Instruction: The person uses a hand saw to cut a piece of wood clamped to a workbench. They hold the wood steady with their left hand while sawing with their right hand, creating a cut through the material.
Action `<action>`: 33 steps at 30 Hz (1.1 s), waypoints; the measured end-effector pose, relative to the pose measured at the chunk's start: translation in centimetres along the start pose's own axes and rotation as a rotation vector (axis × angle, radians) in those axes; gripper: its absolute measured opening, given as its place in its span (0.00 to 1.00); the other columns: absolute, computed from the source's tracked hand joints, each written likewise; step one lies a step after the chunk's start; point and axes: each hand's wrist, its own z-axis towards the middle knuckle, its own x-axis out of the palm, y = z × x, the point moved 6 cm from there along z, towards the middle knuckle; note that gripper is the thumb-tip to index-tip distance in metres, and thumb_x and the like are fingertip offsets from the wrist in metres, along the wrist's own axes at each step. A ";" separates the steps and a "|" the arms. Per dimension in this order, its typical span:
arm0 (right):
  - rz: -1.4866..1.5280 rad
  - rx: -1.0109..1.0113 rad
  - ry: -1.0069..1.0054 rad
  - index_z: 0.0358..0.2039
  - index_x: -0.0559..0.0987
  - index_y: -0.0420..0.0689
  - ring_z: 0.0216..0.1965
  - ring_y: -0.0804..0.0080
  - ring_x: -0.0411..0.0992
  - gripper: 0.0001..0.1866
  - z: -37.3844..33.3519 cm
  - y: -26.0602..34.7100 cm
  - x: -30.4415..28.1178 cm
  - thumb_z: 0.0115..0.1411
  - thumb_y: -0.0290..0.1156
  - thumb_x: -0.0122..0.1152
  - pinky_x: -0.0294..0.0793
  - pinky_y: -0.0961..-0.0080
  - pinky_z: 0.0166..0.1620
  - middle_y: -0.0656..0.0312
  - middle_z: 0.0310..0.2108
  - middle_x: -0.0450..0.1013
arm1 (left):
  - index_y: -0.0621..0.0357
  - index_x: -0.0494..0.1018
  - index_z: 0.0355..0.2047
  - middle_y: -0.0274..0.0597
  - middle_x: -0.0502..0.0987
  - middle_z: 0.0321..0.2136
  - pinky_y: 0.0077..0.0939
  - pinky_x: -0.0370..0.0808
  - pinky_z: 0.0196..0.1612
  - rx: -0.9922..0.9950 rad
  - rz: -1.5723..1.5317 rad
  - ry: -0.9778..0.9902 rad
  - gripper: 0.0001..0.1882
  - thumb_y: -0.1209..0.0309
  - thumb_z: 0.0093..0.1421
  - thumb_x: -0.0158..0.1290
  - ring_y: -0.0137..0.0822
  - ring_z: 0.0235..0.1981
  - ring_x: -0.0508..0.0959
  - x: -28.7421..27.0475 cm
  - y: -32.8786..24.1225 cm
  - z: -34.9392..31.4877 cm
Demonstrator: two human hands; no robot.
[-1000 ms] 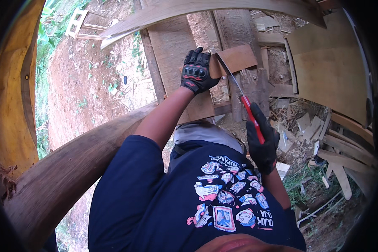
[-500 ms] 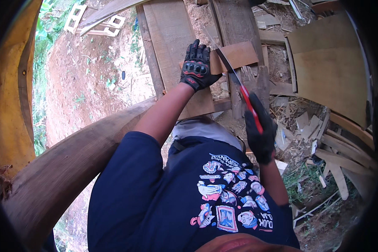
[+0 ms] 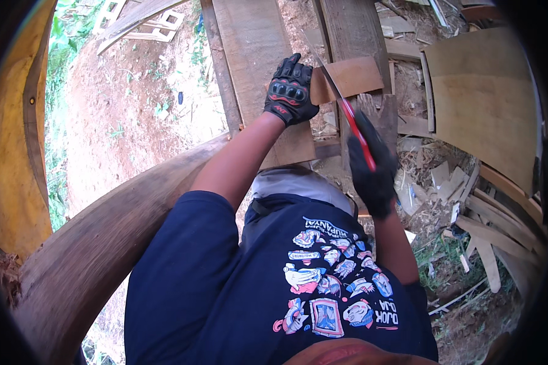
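A short reddish-brown board [image 3: 358,78] lies crosswise over two long planks, the left plank [image 3: 249,42] and the right plank [image 3: 353,33]. My left hand [image 3: 289,91], in a black glove with red trim, presses down at the board's left end, fingers stretched out and lying flat. In a dark glove, my right hand [image 3: 373,167] is wrapped round the red handle of a handsaw [image 3: 354,129]. The saw's thin blade slants up and left across the board, just right of my left hand. Whether the blade has cut into the wood cannot be made out.
A thick curved timber [image 3: 112,231] runs along my left side. A broad wooden panel [image 3: 484,91] stands at the right, above a pile of offcuts [image 3: 499,225]. Pale slotted frames [image 3: 158,27] lie on bare soil at the far left.
My right hand and the saw have moved up and slightly left, so the handle is closer to the board. My left hand stays pressed near the board's end. The view has shifted a little.
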 end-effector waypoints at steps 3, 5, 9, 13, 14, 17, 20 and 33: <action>0.023 0.000 -0.045 0.73 0.77 0.43 0.61 0.46 0.84 0.26 4.9 -3.9 4.2 0.77 0.28 0.65 0.84 0.57 0.61 0.43 0.63 0.83 | 0.64 0.75 0.66 0.60 0.77 0.65 0.54 0.57 0.84 -0.012 -0.019 0.088 0.44 0.51 0.53 0.69 0.61 0.78 0.66 0.3 -0.1 0.6; 0.105 0.095 -0.042 0.74 0.76 0.42 0.62 0.46 0.84 0.26 6.6 -4.9 4.8 0.77 0.28 0.64 0.84 0.57 0.62 0.44 0.63 0.83 | 0.64 0.75 0.66 0.60 0.77 0.64 0.54 0.57 0.84 -0.005 -0.009 0.072 0.44 0.51 0.53 0.69 0.61 0.78 0.66 0.6 0.0 0.5; -0.002 0.013 -0.045 0.74 0.77 0.43 0.62 0.46 0.84 0.27 1.0 -1.6 1.0 0.76 0.29 0.66 0.84 0.57 0.61 0.44 0.63 0.83 | 0.63 0.78 0.61 0.59 0.80 0.59 0.54 0.66 0.79 0.026 -0.007 -0.023 0.39 0.56 0.51 0.71 0.63 0.74 0.71 0.1 0.1 0.4; -0.004 0.247 0.093 0.74 0.76 0.43 0.63 0.44 0.83 0.27 -4.9 2.2 -4.0 0.77 0.28 0.65 0.84 0.56 0.62 0.44 0.64 0.82 | 0.63 0.78 0.61 0.59 0.80 0.59 0.55 0.67 0.79 0.010 0.003 -0.022 0.39 0.57 0.51 0.71 0.64 0.74 0.71 0.2 0.0 0.1; 0.005 0.199 0.072 0.74 0.77 0.44 0.62 0.43 0.84 0.27 -4.8 2.2 -3.7 0.77 0.28 0.65 0.84 0.56 0.61 0.44 0.64 0.82 | 0.63 0.78 0.61 0.59 0.80 0.59 0.56 0.67 0.79 0.011 0.012 -0.021 0.39 0.57 0.51 0.71 0.64 0.74 0.71 0.2 0.1 -0.1; 0.001 0.026 -0.035 0.73 0.77 0.45 0.59 0.42 0.85 0.27 -1.4 -0.6 -0.4 0.76 0.27 0.65 0.86 0.55 0.58 0.45 0.62 0.83 | 0.63 0.77 0.62 0.60 0.80 0.60 0.56 0.66 0.79 0.018 -0.019 -0.035 0.40 0.56 0.50 0.71 0.64 0.74 0.71 -0.4 -0.3 0.1; -0.065 -0.206 -0.090 0.72 0.79 0.47 0.58 0.43 0.85 0.26 5.4 -4.7 3.8 0.75 0.28 0.66 0.86 0.53 0.55 0.44 0.60 0.84 | 0.63 0.77 0.63 0.62 0.79 0.62 0.56 0.66 0.79 0.015 -0.014 0.028 0.42 0.56 0.50 0.72 0.64 0.74 0.71 0.0 -0.5 0.7; 0.058 0.142 -0.028 0.74 0.78 0.45 0.56 0.43 0.87 0.28 -8.4 0.0 -2.6 0.75 0.29 0.67 0.88 0.55 0.53 0.41 0.62 0.83 | 0.63 0.77 0.63 0.64 0.78 0.64 0.56 0.65 0.79 0.007 0.023 0.028 0.41 0.57 0.49 0.71 0.64 0.75 0.70 -0.2 -0.3 0.3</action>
